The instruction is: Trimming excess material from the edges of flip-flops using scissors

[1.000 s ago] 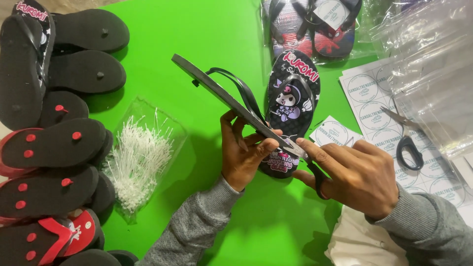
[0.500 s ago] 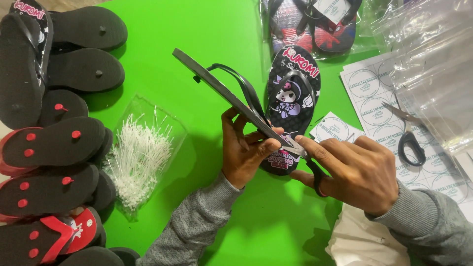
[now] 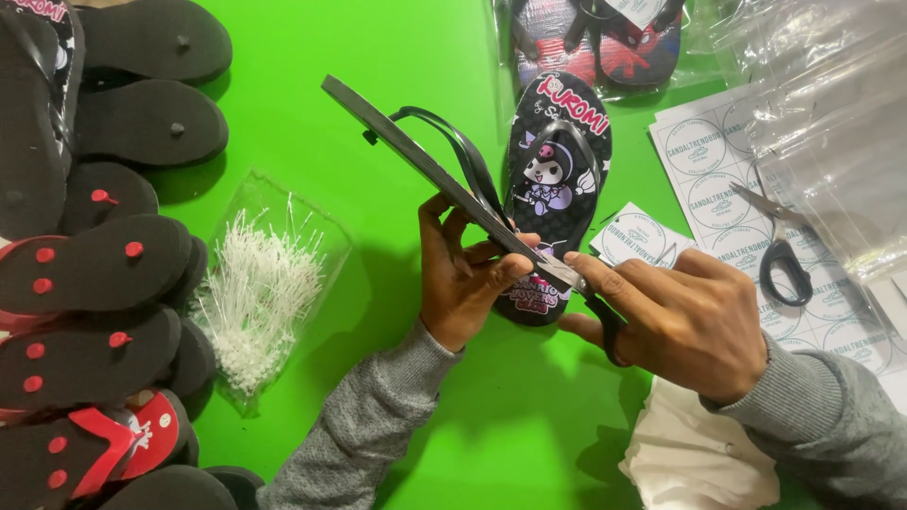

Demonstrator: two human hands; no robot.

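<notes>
My left hand [image 3: 463, 283] grips a black flip-flop [image 3: 406, 151] held on edge, its sole tilted up toward the far left and its straps facing right. My right hand [image 3: 690, 321] pinches the heel end of that flip-flop and holds a small black-handled tool [image 3: 605, 326] with a metal tip against it. Under both hands a second black flip-flop [image 3: 557, 161] with a cartoon print lies flat on the green table [image 3: 378, 57].
Black and red flip-flops [image 3: 94, 283] are stacked sole-up along the left. A clear bag of white plastic fasteners [image 3: 260, 293] lies beside them. Right: round-label sticker sheets [image 3: 709, 170], scissors [image 3: 779, 255], clear plastic bags [image 3: 831, 123]. Packaged flip-flops [image 3: 595, 38] sit at the top, white cloth [image 3: 690, 453] near me.
Almost nothing differs. Both hands stay on the heel end of the upright flip-flop, which has shifted only slightly in the view.
</notes>
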